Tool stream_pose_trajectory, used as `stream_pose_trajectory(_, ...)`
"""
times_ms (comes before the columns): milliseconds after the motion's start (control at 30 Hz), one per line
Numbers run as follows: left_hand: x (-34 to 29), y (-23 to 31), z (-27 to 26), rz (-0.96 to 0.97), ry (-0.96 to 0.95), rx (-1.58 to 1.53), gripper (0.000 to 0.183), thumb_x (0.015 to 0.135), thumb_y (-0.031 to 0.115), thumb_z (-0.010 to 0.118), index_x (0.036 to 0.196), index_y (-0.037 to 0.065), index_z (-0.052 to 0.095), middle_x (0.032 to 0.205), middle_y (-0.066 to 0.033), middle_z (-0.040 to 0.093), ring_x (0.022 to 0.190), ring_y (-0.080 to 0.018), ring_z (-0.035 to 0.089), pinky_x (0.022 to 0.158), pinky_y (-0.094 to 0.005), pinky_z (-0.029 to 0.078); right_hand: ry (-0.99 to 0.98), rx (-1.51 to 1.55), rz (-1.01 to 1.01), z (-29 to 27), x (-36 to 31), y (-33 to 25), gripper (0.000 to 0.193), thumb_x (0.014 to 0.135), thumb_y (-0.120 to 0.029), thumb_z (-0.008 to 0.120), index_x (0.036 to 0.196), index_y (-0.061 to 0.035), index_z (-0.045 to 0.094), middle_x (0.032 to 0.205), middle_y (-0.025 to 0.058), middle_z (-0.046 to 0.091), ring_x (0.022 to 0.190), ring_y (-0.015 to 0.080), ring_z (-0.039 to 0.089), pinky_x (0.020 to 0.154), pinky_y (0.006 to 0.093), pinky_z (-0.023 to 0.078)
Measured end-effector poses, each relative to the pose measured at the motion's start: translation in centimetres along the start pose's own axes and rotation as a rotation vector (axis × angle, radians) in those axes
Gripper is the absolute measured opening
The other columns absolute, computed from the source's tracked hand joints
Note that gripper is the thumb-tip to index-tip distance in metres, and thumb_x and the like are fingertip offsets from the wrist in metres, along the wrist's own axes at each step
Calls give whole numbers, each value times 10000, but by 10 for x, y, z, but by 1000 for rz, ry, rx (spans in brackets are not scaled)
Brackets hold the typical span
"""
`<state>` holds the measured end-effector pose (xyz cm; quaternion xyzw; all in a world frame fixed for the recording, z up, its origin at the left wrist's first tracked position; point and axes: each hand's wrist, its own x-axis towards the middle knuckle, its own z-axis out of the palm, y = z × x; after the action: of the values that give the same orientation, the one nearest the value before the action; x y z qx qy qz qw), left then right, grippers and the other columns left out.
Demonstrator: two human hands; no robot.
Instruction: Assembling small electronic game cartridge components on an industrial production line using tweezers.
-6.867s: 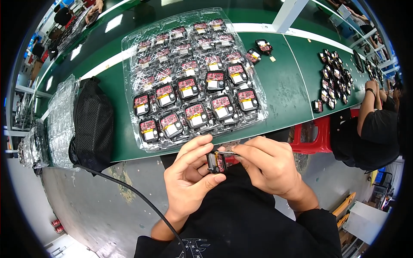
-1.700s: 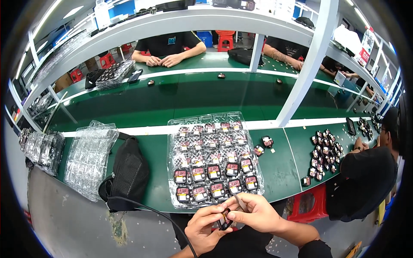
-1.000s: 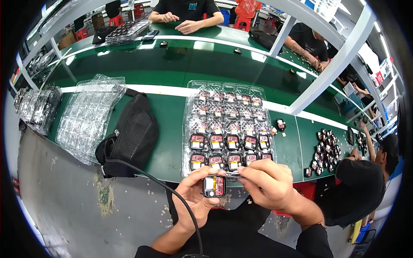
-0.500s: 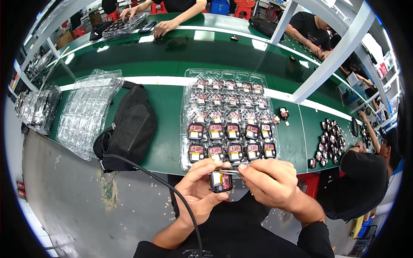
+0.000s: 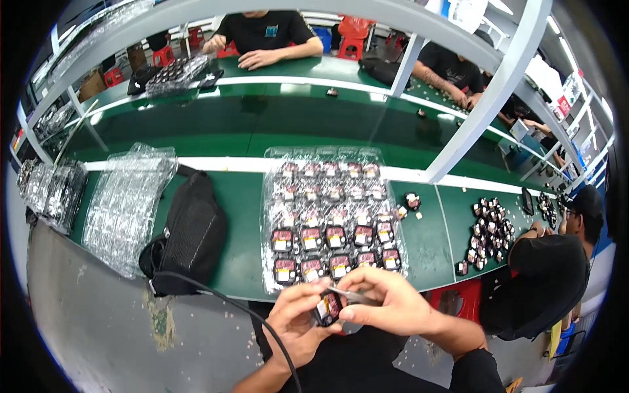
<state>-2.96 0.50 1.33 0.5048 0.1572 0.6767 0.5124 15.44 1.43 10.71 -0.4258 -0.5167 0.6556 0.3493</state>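
Observation:
Just past the table's near edge, my left hand point(image 5: 296, 321) grips a small black square electronic module point(image 5: 328, 308), its red circuit board and pale label showing. My right hand point(image 5: 392, 302) is closed around metal tweezers point(image 5: 356, 297), whose tip reaches the module's upper edge. Whether the tip pinches anything is too small to tell. Ahead of both hands lies a clear plastic tray point(image 5: 268, 216) with rows of similar modules. The near rows look sharp; the far ones sit under shiny clear plastic.
A black bag point(image 5: 196, 219) and clear empty trays point(image 5: 124, 209) lie left; a black cable point(image 5: 262, 321) crosses near my left forearm. Right of the tray are a loose module point(image 5: 412, 200) and a module pile point(image 5: 490, 232). A grey post point(image 5: 488, 98) rises ahead. Co-workers sit across and at right.
The view has tilted up, so the table sits lower in the picture. My right hand has turned, showing more of the tweezers. The module stays in my left hand, now tilted.

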Motion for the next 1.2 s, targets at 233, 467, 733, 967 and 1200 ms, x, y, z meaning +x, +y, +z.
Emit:
stream_pose_trajectory(233,-7,-3,-2,-114,23,14,909,844,-3,815,1585,41,290,1573,-226,419,1445,-354,442,1219,-484,315,76,-126,-225,-8,15,-43,272,939,-68,758,1165,5,626,1069,42,666,969,66,631,833,222,517)
stream_pose_trajectory(467,-27,8,-14,-197,-59,98,523,865,5,802,1336,-1,576,1411,-184,532,1242,-335,625,1065,-427,499,902,-920,-1137,-73,123,-240,190,888,-64,744,1066,-43,680,867,72,701,714,146,632,662,300,498)
stream_pose_trajectory(733,-66,22,-19,-379,-65,143,404,904,-72,716,1289,-13,607,1365,-154,552,1190,-271,648,950,-341,554,1184,-1393,-1085,-190,211,-374,278,889,-173,748,1108,-11,695,926,186,736,842,305,710,783,393,530)
stream_pose_trajectory(967,-78,26,-24,-440,-36,190,309,942,-42,681,1245,-18,626,1314,-151,586,1132,-245,666,934,-322,552,1063,-888,-1073,-155,167,-345,402,950,-410,714,851,-22,684,678,45,566,645,147,542,631,352,449)
stream_pose_trajectory(1200,-69,20,-17,-485,-162,177,250,952,1,694,1196,-40,665,1241,-123,619,1108,-204,655,943,-296,530,-489,-501,-1379,-24,-36,-206,302,1034,-269,586,781,-110,542,741,-11,511,578,147,440,494,300,350)
